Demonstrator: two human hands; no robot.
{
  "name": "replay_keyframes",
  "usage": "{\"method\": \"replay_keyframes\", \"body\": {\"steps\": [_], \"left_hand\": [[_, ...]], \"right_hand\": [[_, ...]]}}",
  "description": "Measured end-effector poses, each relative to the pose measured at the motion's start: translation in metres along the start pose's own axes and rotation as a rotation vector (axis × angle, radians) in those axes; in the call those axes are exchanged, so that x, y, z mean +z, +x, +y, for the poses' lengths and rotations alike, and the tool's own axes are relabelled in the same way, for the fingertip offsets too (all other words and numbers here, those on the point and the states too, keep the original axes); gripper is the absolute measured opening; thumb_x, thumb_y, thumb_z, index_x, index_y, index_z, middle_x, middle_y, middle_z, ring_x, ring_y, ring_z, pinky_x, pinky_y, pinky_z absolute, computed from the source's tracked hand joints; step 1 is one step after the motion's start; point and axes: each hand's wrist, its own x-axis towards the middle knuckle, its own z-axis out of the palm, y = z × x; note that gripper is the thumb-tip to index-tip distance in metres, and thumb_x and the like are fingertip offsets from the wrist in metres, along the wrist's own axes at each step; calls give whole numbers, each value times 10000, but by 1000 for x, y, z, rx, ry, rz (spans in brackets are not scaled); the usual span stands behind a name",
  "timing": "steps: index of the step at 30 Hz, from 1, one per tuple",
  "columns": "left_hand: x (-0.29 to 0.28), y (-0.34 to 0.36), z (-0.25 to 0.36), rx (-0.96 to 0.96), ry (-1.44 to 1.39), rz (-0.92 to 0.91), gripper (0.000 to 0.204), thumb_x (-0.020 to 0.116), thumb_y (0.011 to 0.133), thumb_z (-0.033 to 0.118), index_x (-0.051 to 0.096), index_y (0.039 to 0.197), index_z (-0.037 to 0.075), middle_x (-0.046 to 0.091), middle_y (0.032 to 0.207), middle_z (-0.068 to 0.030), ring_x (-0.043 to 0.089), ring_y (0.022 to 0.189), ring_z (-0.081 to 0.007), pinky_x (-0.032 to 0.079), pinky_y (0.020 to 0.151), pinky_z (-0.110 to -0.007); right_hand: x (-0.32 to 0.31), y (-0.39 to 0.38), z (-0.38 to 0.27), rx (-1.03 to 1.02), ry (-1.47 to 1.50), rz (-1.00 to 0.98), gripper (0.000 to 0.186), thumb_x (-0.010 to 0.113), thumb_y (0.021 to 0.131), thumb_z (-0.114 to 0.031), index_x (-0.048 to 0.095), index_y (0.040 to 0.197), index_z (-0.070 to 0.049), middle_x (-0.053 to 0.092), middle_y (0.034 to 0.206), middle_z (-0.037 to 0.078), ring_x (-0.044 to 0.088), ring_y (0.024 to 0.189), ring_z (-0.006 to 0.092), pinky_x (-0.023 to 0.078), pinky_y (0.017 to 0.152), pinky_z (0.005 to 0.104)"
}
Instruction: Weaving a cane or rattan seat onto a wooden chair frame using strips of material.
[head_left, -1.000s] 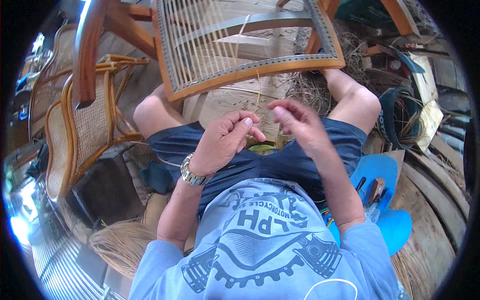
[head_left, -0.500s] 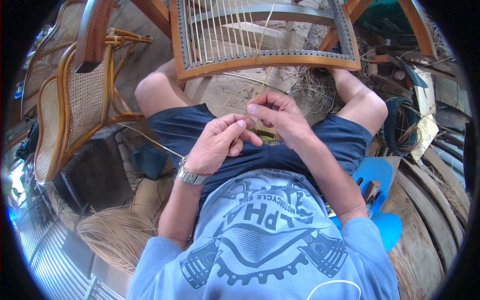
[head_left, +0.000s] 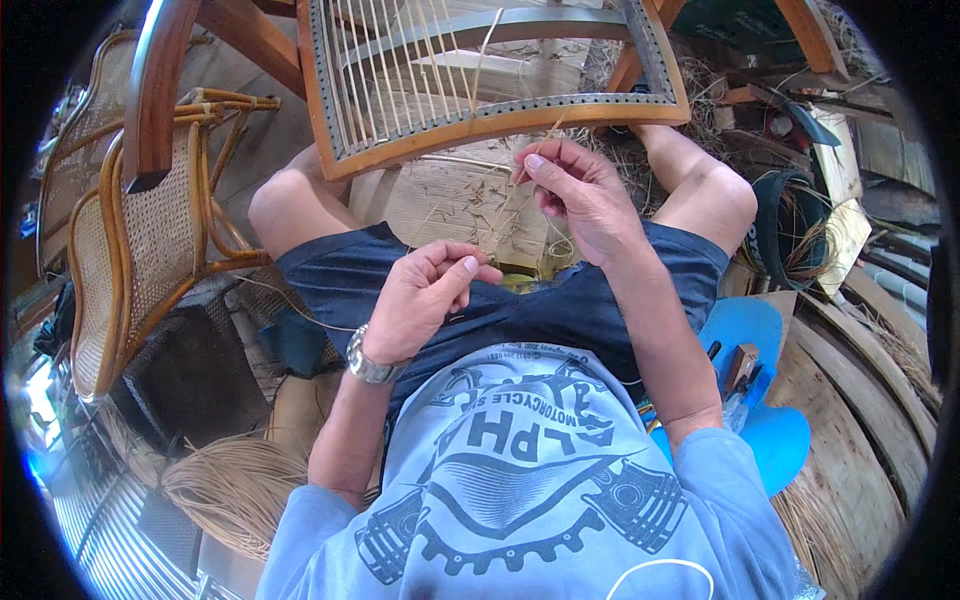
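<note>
My left hand (head_left: 432, 295), with a metal watch on its wrist, is above my lap, thumb and forefinger pinched on a thin cane strand. To the right and farther forward, my right hand (head_left: 585, 195) pinches a cane strand too; a short end sticks up beyond its fingertips. Whether both hands hold the same strand I cannot tell. Just past my right fingers is the wooden chair seat frame (head_left: 500, 126), lined with small holes. Parallel cane strands (head_left: 392, 85) span its left part. One loose strand (head_left: 486, 50) rises from its near rail.
Woven cane chairs with rattan frames (head_left: 118, 290) stand at the left. Below them lies a bundle of cane (head_left: 235, 485). Cane scraps litter the wooden floor (head_left: 440, 195) between my legs. On the right are a blue holder with tools (head_left: 765, 385) and a dark bucket-like container (head_left: 785, 235).
My hands, formerly close together, have moved apart. The right went right and forward, the left slightly back and left. The seat frame appears farther left as the view shifted.
</note>
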Motion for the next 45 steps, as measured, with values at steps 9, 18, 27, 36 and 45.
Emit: {"method": "replay_keyframes", "body": {"steps": [9,18,27,36,45], "left_hand": [[20,5,18,191,542,266,287,614,969,146,620,1200,-25,662,966,-4,561,826,-39,466,731,-195],[-15,54,59,379,166,16,309,581,996,211,617,1223,4,674,1065,-30,565,851,-58,472,767,-218],[-31,40,64,502,-53,-178,210,617,974,191,662,1081,16,659,911,-12,541,758,-60,459,702,-206],[-28,14,78,642,443,51,154,650,942,119,676,1050,13,671,877,-10,599,807,-64,497,730,-227],[8,21,50,367,702,68,356,568,995,257,623,1250,16,692,1098,-98,619,1004,-146,477,893,-284]], "right_hand": [[-6,0,1,5,51,18,196,655,936,-204,689,1048,-48,611,767,-28,505,649,27,377,585,171],[25,-18,-6,189,3,-280,202,611,941,-148,684,1048,7,572,732,-45,450,598,19,361,547,175],[26,-25,-12,431,225,-394,209,663,931,-211,650,1011,-18,563,742,-27,434,581,50,356,544,190],[5,-10,-20,74,-728,-87,169,620,967,-182,614,989,-15,582,763,-3,510,633,59,415,564,201],[17,-27,-20,-209,-400,-91,201,645,931,-219,692,1007,-40,648,910,24,580,790,102,499,711,263]]}}
